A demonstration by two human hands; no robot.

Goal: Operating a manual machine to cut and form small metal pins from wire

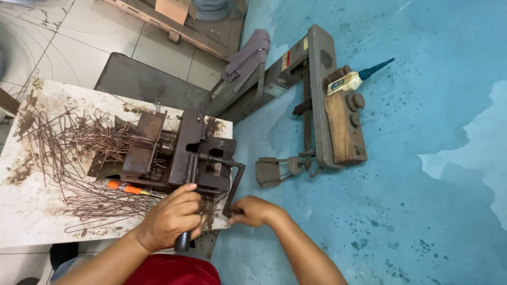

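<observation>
A rusty metal bending jig (179,150) sits on a stained white board (31,211). My left hand (171,216) is wrapped around a dark bar handle (182,241) that sticks out toward me from the jig's front. My right hand (254,211) grips the lower end of the jig's bent crank lever (235,182) at the board's right edge. A heap of bent rusty wire pieces (68,153) lies to the left of the jig. An orange-handled screwdriver (127,188) rests beside the jig, just left of my left hand.
A long grey steel machine (317,95) with a wooden block (340,126) lies on the blue floor (412,184). On it rest a small glue bottle (351,80) and a grey cloth (248,53). A dark metal plate (142,82) lies behind the board.
</observation>
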